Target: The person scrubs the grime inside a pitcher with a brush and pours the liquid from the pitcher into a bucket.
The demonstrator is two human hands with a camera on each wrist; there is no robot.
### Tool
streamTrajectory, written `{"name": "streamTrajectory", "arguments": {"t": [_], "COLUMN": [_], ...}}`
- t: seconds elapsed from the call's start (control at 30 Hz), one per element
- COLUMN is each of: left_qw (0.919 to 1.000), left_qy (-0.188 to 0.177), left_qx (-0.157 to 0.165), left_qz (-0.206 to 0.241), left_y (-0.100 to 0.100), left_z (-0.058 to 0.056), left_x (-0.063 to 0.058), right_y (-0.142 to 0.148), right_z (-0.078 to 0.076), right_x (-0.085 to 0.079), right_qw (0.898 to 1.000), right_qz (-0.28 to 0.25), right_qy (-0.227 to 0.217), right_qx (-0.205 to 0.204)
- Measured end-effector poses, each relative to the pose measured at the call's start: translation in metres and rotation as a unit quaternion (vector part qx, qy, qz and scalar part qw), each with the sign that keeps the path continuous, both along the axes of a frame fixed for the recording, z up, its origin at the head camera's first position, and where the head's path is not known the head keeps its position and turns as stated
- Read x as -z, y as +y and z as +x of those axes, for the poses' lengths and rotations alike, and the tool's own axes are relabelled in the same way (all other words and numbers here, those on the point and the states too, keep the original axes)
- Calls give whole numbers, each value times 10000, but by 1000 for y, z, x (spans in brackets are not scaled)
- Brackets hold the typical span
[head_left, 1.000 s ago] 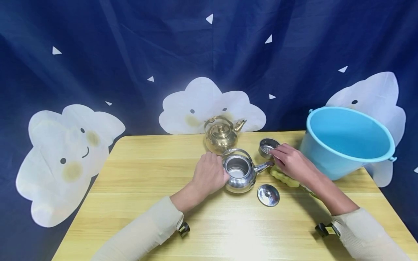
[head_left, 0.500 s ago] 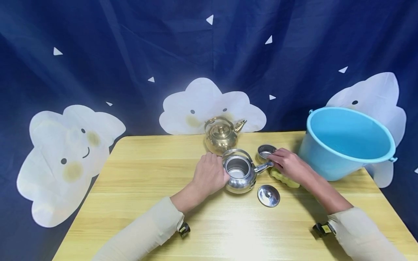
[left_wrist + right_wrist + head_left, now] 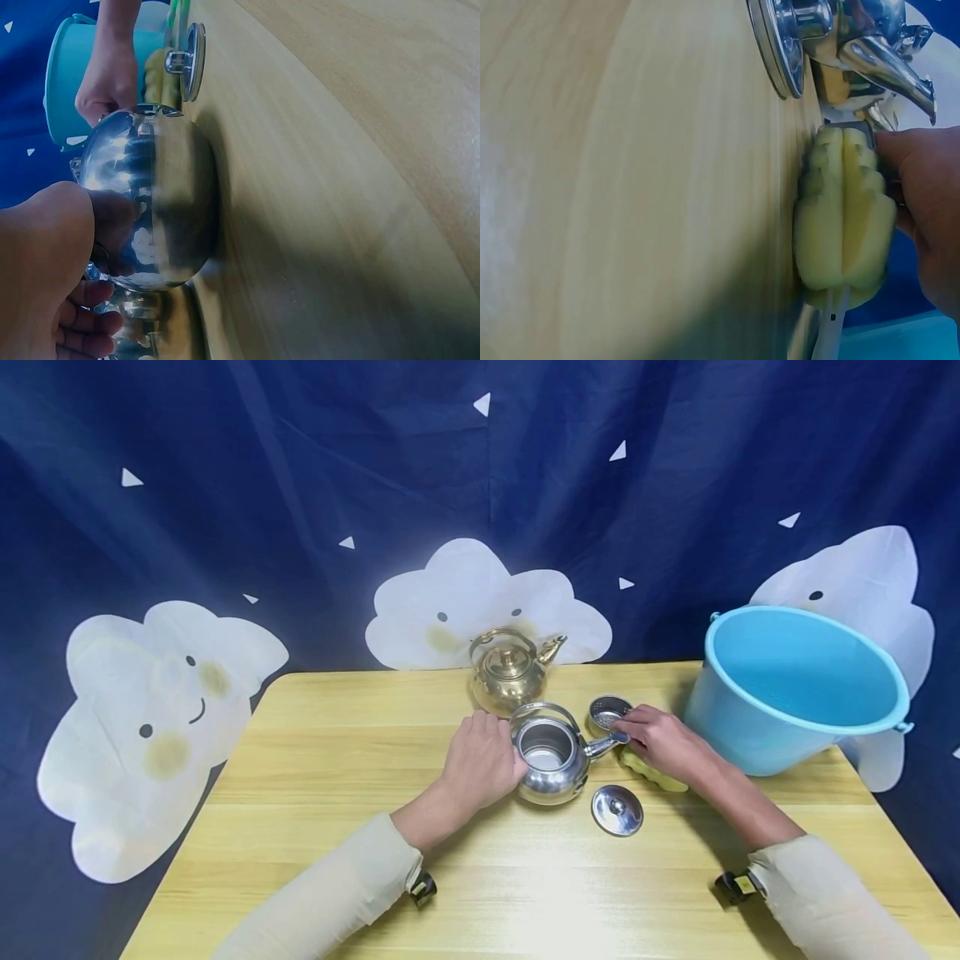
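Observation:
A silver teapot (image 3: 553, 777) without its lid stands mid-table, its arched handle up and spout to the right. My left hand (image 3: 483, 760) grips it at the left side of the rim by the handle's base; in the left wrist view, that hand (image 3: 45, 255) has its fingers curled beside the pot. My right hand (image 3: 663, 742) pinches the rim of a small perforated metal strainer basket (image 3: 602, 718), just beyond the spout tip. The basket is low at the tabletop; whether it touches is unclear. The silver lid (image 3: 617, 811) lies knob up, right of the pot.
A gold teapot (image 3: 506, 681) with its lid on stands behind the silver one. Under my right hand lies a yellow sponge brush (image 3: 847, 217) with a pale handle. The light-blue bucket (image 3: 772, 747) stands at the right, near the back curtain (image 3: 420, 460).
My right hand has drawn the strainer basket a short way left and nearer, toward the silver teapot's spout. The left hand and the silver teapot have stayed in place.

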State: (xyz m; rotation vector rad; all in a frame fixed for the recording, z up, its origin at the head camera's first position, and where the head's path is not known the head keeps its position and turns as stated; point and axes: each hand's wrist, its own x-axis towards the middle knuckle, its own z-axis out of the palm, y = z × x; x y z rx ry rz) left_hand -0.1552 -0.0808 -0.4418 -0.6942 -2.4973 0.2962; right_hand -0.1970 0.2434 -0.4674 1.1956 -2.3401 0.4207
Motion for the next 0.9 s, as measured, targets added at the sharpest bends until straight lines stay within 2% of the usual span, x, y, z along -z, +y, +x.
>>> {"name": "streamTrajectory", "arguments": {"t": [0.3,0.53,0.9], "left_qw": [10000,10000,10000], "left_qy": [-58,-21,-15], "left_qx": [-48,-19,5], "left_qz": [-57,-78,-51], "left_y": [0,0,-1], "left_z": [1,2,0], "left_x": [0,0,0], "right_y": [-4,-4,2], "right_z": [3,4,14], "right_x": [-3,-4,-16], "right_qw": [9992,9987,9990], "right_qz": [247,48,-158], "right_qy": [-262,-473,-174], "right_qx": [160,168,392]}}
